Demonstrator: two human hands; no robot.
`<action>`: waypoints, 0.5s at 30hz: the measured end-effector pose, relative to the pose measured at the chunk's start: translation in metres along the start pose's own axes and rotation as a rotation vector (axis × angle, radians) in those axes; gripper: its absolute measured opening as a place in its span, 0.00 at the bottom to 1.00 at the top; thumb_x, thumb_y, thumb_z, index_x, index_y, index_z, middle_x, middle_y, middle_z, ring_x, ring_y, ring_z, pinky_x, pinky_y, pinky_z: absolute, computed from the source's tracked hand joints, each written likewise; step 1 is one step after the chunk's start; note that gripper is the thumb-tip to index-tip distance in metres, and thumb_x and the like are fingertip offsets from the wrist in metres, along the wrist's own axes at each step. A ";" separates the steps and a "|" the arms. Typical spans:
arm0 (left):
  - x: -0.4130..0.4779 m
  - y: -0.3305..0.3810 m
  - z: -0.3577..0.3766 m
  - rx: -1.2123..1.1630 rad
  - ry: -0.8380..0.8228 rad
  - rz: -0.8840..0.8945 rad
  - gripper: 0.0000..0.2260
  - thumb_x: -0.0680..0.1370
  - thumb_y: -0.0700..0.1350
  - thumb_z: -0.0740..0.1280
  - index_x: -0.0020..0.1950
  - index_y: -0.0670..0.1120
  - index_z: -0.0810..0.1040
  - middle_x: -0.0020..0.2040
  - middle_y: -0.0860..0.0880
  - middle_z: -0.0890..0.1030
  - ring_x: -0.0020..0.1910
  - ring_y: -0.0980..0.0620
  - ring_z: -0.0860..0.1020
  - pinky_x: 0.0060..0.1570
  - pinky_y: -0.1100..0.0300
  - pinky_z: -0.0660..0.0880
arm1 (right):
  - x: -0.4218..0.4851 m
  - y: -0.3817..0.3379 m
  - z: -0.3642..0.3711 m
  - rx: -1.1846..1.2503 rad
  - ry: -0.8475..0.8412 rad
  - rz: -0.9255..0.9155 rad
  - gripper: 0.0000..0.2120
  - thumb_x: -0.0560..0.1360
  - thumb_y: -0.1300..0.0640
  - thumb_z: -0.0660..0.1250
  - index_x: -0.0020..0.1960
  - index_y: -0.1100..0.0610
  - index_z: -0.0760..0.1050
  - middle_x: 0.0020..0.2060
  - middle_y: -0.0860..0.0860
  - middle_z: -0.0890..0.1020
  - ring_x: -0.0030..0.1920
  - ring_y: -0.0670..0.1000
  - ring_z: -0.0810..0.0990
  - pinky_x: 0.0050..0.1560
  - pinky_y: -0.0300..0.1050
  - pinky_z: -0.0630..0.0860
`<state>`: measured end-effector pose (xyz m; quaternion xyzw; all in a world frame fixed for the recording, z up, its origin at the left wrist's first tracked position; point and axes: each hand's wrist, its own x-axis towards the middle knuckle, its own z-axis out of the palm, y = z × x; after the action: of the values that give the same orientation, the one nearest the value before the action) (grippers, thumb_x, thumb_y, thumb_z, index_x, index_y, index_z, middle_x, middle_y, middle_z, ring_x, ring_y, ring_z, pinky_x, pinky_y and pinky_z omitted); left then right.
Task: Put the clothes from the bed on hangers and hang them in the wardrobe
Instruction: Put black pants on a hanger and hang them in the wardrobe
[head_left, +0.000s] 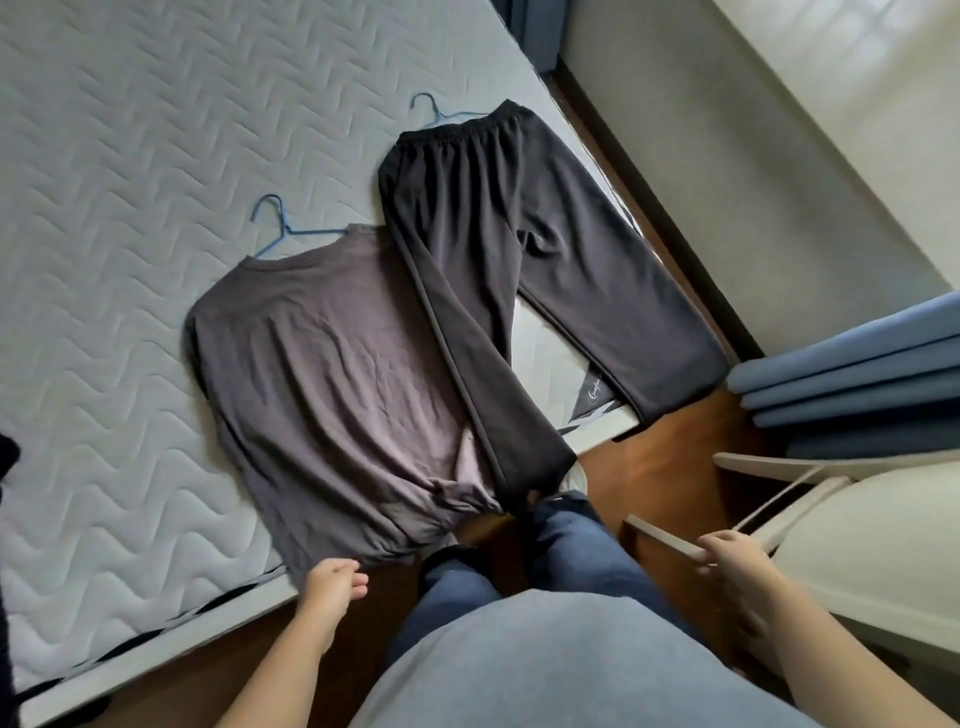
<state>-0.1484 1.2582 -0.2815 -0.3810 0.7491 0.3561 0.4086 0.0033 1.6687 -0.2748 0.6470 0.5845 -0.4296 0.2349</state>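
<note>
A grey long-sleeved shirt (332, 364) lies flat on the quilted mattress (119, 171), its hem bunched at the bed's near edge. A blue hanger (291, 231) pokes out from under its collar. To its right lie black trousers (519, 260), legs hanging over the bed corner, with a second blue hanger (434, 110) under the waistband. My left hand (332, 579) hovers at the shirt's hem, fingers loosely curled, holding nothing. My right hand (727, 553) rests on the edge of a white wardrobe door (670, 540), fingers closed on it.
The white wardrobe (857, 540) stands at the right with a pale rail across its opening. Folded blue fabric (852, 374) hangs behind it. Brown wooden floor (665, 467) runs between bed and wall. My legs in blue jeans stand at the bed corner.
</note>
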 end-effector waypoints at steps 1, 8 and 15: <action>-0.003 0.002 0.006 0.011 0.007 0.020 0.11 0.79 0.39 0.55 0.56 0.36 0.73 0.47 0.40 0.78 0.35 0.51 0.74 0.34 0.62 0.63 | 0.004 -0.008 -0.004 0.002 -0.011 -0.016 0.09 0.79 0.63 0.57 0.55 0.67 0.70 0.40 0.61 0.78 0.33 0.54 0.74 0.33 0.42 0.68; -0.026 0.043 0.081 -0.082 0.111 -0.023 0.11 0.79 0.38 0.56 0.57 0.34 0.73 0.45 0.37 0.78 0.32 0.47 0.75 0.35 0.61 0.68 | 0.069 -0.085 -0.052 -0.090 -0.136 -0.162 0.10 0.78 0.63 0.57 0.55 0.68 0.71 0.35 0.58 0.77 0.33 0.53 0.74 0.33 0.42 0.70; -0.091 0.154 0.245 0.109 -0.080 0.193 0.11 0.79 0.37 0.56 0.37 0.43 0.70 0.35 0.45 0.74 0.32 0.49 0.71 0.28 0.62 0.66 | 0.134 -0.154 -0.161 -0.234 -0.145 -0.204 0.11 0.79 0.61 0.57 0.57 0.65 0.71 0.40 0.57 0.78 0.34 0.51 0.75 0.30 0.40 0.67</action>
<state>-0.1628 1.5610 -0.2682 -0.2698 0.7838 0.3672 0.4220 -0.1062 1.9048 -0.2717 0.5198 0.6748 -0.4257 0.3054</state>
